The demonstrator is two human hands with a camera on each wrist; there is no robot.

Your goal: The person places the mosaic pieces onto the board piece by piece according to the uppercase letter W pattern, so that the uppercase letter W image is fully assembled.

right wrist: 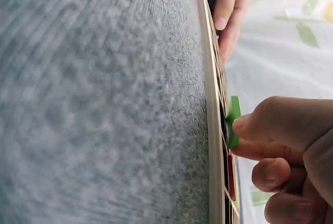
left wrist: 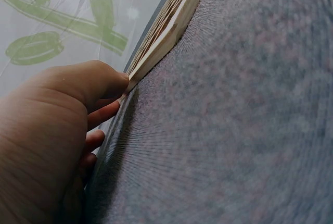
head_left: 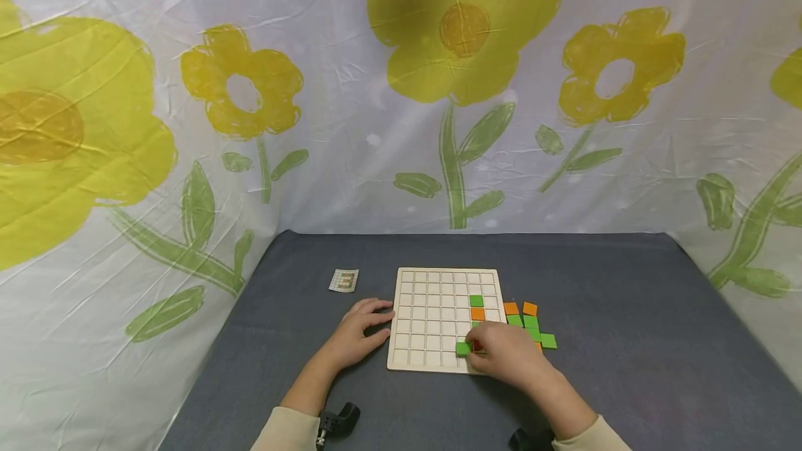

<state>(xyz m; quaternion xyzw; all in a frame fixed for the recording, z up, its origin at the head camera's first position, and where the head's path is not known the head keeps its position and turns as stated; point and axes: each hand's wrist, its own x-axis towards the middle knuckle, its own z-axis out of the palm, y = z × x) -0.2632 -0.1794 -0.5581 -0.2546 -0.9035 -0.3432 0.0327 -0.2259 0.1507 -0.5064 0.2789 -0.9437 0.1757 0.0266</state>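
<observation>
A wooden grid board (head_left: 418, 314) lies on the dark cloth. My left hand (head_left: 354, 336) rests at its left edge, fingers spread and fingertips right at the rim. In the left wrist view the thumb (left wrist: 106, 81) touches the board's corner. Over the near right part of the board, my right hand (head_left: 510, 353) pinches a green square tile (right wrist: 235, 107) between thumb and finger, tilted up from the grid. A red tile (right wrist: 230, 174) sits in the grid beside it. Farther up the same column are an orange tile (head_left: 478, 314) and a green one (head_left: 476, 300).
Loose orange and green tiles (head_left: 531, 321) lie in a cluster off the board's right edge, partly hidden by my right hand. A small printed card with a coloured grid (head_left: 344, 280) lies at the back left. A flower-patterned curtain (head_left: 351, 179) hangs behind the table (head_left: 626, 339).
</observation>
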